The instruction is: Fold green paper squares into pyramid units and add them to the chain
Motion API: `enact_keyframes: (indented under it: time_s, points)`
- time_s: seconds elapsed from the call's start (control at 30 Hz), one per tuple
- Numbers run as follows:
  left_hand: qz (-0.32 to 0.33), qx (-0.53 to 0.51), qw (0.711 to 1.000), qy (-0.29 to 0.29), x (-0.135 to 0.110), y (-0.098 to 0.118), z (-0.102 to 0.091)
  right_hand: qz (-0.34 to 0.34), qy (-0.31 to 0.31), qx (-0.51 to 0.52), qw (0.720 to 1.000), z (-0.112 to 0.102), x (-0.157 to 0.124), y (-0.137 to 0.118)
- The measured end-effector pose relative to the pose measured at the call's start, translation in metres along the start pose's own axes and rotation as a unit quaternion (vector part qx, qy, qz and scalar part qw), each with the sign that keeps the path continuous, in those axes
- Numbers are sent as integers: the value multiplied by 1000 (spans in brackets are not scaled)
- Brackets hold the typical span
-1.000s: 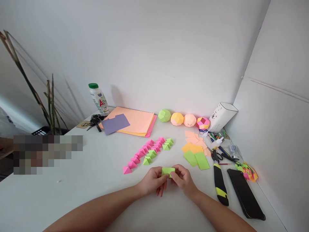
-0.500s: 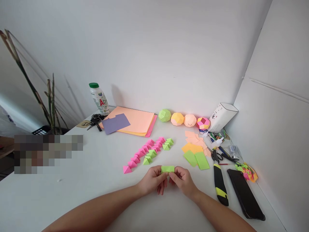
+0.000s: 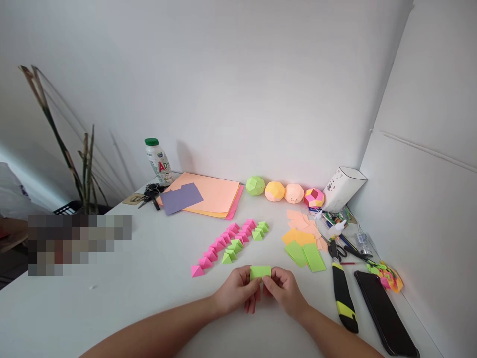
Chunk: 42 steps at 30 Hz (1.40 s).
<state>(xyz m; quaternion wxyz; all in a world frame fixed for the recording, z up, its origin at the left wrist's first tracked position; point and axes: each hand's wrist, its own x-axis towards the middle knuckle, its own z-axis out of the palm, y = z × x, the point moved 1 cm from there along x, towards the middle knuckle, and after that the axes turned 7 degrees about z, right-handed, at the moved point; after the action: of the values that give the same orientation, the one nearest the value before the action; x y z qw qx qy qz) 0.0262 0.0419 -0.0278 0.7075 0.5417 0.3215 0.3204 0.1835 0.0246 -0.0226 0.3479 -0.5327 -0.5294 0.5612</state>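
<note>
Between both hands I hold a small green paper piece (image 3: 261, 272), its face toward me and its long side level. My left hand (image 3: 238, 288) pinches its left end, and my right hand (image 3: 283, 290) grips the right end; both thumbs meet at its lower edge. Beyond the hands, folded pink paper units (image 3: 216, 246) stand in slanting rows. Folded green units (image 3: 233, 248) stand beside them. Off to the right lie green paper slips (image 3: 313, 257), with orange slips (image 3: 299, 236) and peach slips (image 3: 297, 218) behind.
At the wall sit paper balls, one green (image 3: 255, 186). Coloured sheets (image 3: 212, 189), a purple piece (image 3: 182, 199) and a white bottle (image 3: 160, 163) are back left. On the right lie a utility knife (image 3: 345, 298), scissors (image 3: 337, 249), a phone (image 3: 386, 313) and a white box (image 3: 343, 188).
The whole view has shifted slightly, so things appear lower. Both hands keep hold of the green paper piece, which shows a little taller now.
</note>
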Motion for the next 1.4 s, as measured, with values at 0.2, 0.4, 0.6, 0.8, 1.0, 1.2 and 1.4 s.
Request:
enact_keyframes:
  time_s: [0.2,0.4,0.6,0.8,1.0,1.2,1.4]
  points:
    - [13,23,1000,-5,1,-4,2,-34,-5,-9,999,1,3,3]
    - [7,41,999,-9,-1,0,3,-46,14,-63,997,5,1,0]
    - [-19,-32,999,-17,3,2,-1,-23,3,-27,999,-1,2,-1]
    - [-8,-54,999,3,4,-1,-5,-14,-20,79,997,-6,3,1]
    - [-3,-23,1000,-13,3,-2,-1,-51,-55,-8,997,0,1,-4]
    - [-8,-35,999,1,3,-1,-2,-43,-50,12,998,-4,2,1]
    - [11,-130,991,27,5,-1,-8,-9,-7,42,999,-5,3,3]
